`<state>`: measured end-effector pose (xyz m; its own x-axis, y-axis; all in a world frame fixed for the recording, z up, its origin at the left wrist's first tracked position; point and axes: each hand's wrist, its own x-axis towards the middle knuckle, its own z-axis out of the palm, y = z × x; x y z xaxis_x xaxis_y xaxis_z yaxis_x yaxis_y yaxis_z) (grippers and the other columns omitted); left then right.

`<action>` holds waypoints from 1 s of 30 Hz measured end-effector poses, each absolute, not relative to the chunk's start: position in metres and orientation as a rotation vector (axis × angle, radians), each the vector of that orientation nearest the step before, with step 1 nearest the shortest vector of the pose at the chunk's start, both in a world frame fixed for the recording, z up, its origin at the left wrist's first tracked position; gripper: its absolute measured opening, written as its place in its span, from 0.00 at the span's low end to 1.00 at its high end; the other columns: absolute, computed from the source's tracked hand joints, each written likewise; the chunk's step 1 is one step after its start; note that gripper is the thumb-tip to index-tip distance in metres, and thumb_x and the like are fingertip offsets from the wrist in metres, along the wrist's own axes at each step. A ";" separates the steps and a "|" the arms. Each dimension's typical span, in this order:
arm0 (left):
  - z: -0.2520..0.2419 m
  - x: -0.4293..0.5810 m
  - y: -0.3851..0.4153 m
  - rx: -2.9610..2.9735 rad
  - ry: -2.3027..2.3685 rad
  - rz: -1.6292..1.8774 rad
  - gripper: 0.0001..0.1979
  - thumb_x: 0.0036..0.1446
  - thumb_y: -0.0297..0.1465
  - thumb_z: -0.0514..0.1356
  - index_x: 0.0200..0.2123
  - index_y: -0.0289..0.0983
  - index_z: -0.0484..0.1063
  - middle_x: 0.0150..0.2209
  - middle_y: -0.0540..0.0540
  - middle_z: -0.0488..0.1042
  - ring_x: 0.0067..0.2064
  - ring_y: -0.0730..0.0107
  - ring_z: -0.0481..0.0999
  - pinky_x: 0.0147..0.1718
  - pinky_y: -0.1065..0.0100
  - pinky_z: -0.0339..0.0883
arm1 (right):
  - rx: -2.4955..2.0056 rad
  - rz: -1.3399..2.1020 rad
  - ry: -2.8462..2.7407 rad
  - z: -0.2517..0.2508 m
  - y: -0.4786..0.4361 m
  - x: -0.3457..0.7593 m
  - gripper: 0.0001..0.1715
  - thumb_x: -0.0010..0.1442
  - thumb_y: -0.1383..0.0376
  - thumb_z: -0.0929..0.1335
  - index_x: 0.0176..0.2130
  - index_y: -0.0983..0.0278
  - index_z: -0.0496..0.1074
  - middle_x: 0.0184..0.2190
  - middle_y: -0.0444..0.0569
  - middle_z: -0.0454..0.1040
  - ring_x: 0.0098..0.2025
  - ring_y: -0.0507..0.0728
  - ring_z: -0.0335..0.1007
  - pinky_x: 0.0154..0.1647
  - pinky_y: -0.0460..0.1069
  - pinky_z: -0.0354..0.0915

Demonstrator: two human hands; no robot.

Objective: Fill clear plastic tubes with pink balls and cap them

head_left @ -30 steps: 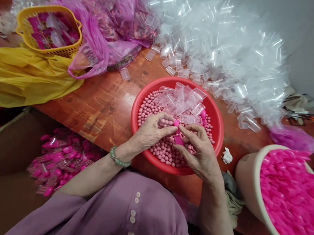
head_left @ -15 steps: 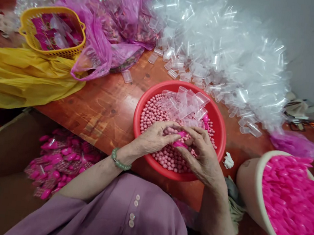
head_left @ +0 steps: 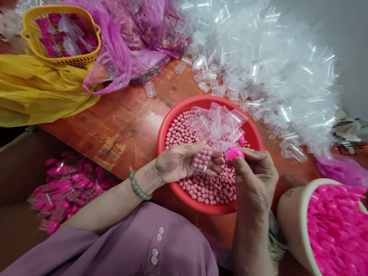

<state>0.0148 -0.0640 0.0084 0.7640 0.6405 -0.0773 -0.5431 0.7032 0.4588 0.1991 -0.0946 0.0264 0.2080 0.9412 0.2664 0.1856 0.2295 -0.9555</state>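
My left hand holds a small clear plastic container filled with pink balls, its fingers behind it. Between the thumb and forefinger of my right hand is a bright pink plastic cap, just right of the container and apart from it. Both hands are over a red basin of round pink balls. On top of the balls lie several clear empty containers. Another pink cap rests among them at the right side.
A big heap of clear containers covers the table's back. At right stands a white bucket of pink caps. Left are a yellow basket, a purple bag and a yellow bag. Filled pink-capped containers sit lower left.
My hands, close together over the basin before, have drawn apart. The right hand has moved up and right with the pink cap, and the filled container now shows in the left hand.
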 end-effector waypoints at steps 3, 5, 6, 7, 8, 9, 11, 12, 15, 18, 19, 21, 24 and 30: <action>0.008 0.012 -0.066 0.450 0.209 0.614 0.16 0.50 0.28 0.68 0.43 0.31 0.76 0.44 0.37 0.78 0.45 0.60 0.79 0.50 0.63 0.70 | -1.244 0.731 -1.218 0.031 -0.084 0.190 0.13 0.54 0.61 0.75 0.36 0.60 0.70 0.34 0.44 0.76 0.35 0.54 0.75 0.37 0.51 0.75; 0.006 0.012 -0.069 0.483 0.214 0.598 0.17 0.51 0.26 0.68 0.45 0.32 0.76 0.44 0.38 0.78 0.46 0.62 0.79 0.51 0.63 0.69 | -1.248 0.736 -1.252 0.034 -0.080 0.183 0.13 0.54 0.61 0.76 0.36 0.60 0.71 0.33 0.43 0.76 0.35 0.54 0.75 0.39 0.51 0.74; 0.006 0.013 -0.070 0.499 0.215 0.602 0.16 0.51 0.27 0.68 0.46 0.33 0.76 0.45 0.39 0.77 0.46 0.62 0.79 0.51 0.63 0.70 | -1.246 0.751 -1.276 0.035 -0.079 0.181 0.12 0.53 0.61 0.76 0.36 0.60 0.72 0.33 0.43 0.76 0.35 0.53 0.74 0.39 0.50 0.74; 0.005 0.013 -0.070 0.512 0.216 0.611 0.16 0.52 0.28 0.68 0.45 0.34 0.76 0.45 0.39 0.77 0.47 0.62 0.79 0.50 0.63 0.71 | -1.242 0.772 -1.296 0.036 -0.079 0.178 0.12 0.53 0.61 0.76 0.36 0.60 0.73 0.32 0.43 0.75 0.34 0.53 0.74 0.38 0.50 0.73; 0.005 0.014 -0.071 0.522 0.217 0.620 0.16 0.52 0.29 0.69 0.45 0.34 0.76 0.45 0.40 0.76 0.47 0.62 0.79 0.50 0.63 0.72 | -1.238 0.795 -1.315 0.037 -0.079 0.177 0.12 0.53 0.61 0.76 0.35 0.60 0.73 0.32 0.43 0.75 0.34 0.53 0.73 0.38 0.49 0.72; 0.005 0.015 -0.071 0.529 0.219 0.626 0.16 0.52 0.30 0.69 0.45 0.34 0.76 0.45 0.41 0.76 0.46 0.63 0.78 0.49 0.64 0.72 | -1.238 0.818 -1.333 0.037 -0.080 0.176 0.11 0.52 0.62 0.76 0.35 0.61 0.73 0.32 0.43 0.75 0.33 0.52 0.73 0.37 0.49 0.72; 0.004 0.016 -0.071 0.543 0.221 0.626 0.15 0.53 0.31 0.69 0.44 0.34 0.76 0.43 0.41 0.76 0.45 0.65 0.78 0.47 0.65 0.73 | -1.242 0.853 -1.367 0.037 -0.080 0.175 0.10 0.53 0.62 0.75 0.35 0.61 0.74 0.33 0.44 0.76 0.34 0.53 0.73 0.38 0.49 0.72; 0.004 0.016 -0.072 0.553 0.223 0.621 0.14 0.53 0.32 0.69 0.43 0.34 0.76 0.42 0.41 0.76 0.45 0.65 0.78 0.47 0.65 0.73 | -1.241 0.859 -1.381 0.036 -0.080 0.176 0.10 0.53 0.62 0.75 0.35 0.61 0.74 0.33 0.45 0.76 0.35 0.53 0.74 0.38 0.50 0.72; 0.003 0.018 -0.072 0.584 0.248 0.623 0.14 0.54 0.34 0.68 0.42 0.33 0.76 0.42 0.41 0.76 0.44 0.66 0.77 0.45 0.66 0.73 | -1.178 0.832 -1.429 0.034 -0.079 0.178 0.08 0.53 0.64 0.75 0.34 0.61 0.74 0.33 0.45 0.76 0.37 0.54 0.74 0.41 0.50 0.72; -0.002 0.021 -0.072 0.647 0.308 0.672 0.15 0.55 0.36 0.67 0.43 0.33 0.75 0.42 0.41 0.75 0.43 0.68 0.76 0.43 0.67 0.73 | -1.157 0.813 -1.497 0.032 -0.079 0.182 0.07 0.54 0.65 0.75 0.34 0.61 0.75 0.35 0.47 0.77 0.40 0.55 0.74 0.43 0.52 0.72; -0.003 0.021 -0.072 0.687 0.325 0.683 0.16 0.56 0.37 0.67 0.43 0.33 0.74 0.41 0.42 0.76 0.41 0.69 0.76 0.42 0.68 0.72 | -1.175 0.822 -1.510 0.032 -0.080 0.183 0.07 0.54 0.65 0.75 0.35 0.61 0.75 0.36 0.47 0.77 0.40 0.55 0.75 0.44 0.52 0.72; -0.004 0.022 -0.072 0.780 0.345 0.686 0.18 0.57 0.41 0.65 0.42 0.33 0.73 0.37 0.43 0.75 0.37 0.70 0.75 0.39 0.70 0.70 | -1.218 0.848 -1.510 0.032 -0.081 0.186 0.08 0.54 0.64 0.75 0.35 0.61 0.75 0.37 0.48 0.77 0.40 0.56 0.75 0.45 0.54 0.73; -0.003 0.020 -0.070 0.880 0.362 0.664 0.20 0.57 0.45 0.64 0.38 0.32 0.70 0.31 0.45 0.73 0.32 0.73 0.73 0.33 0.72 0.68 | -1.224 0.870 -1.531 0.032 -0.083 0.190 0.08 0.55 0.63 0.74 0.35 0.61 0.74 0.38 0.48 0.77 0.41 0.57 0.75 0.44 0.54 0.73; 0.000 0.018 -0.069 0.902 0.353 0.633 0.22 0.57 0.47 0.63 0.33 0.32 0.68 0.29 0.47 0.71 0.29 0.76 0.72 0.31 0.74 0.67 | -1.228 0.784 -1.692 0.029 -0.083 0.192 0.06 0.59 0.64 0.72 0.39 0.60 0.75 0.36 0.47 0.77 0.38 0.56 0.74 0.41 0.52 0.72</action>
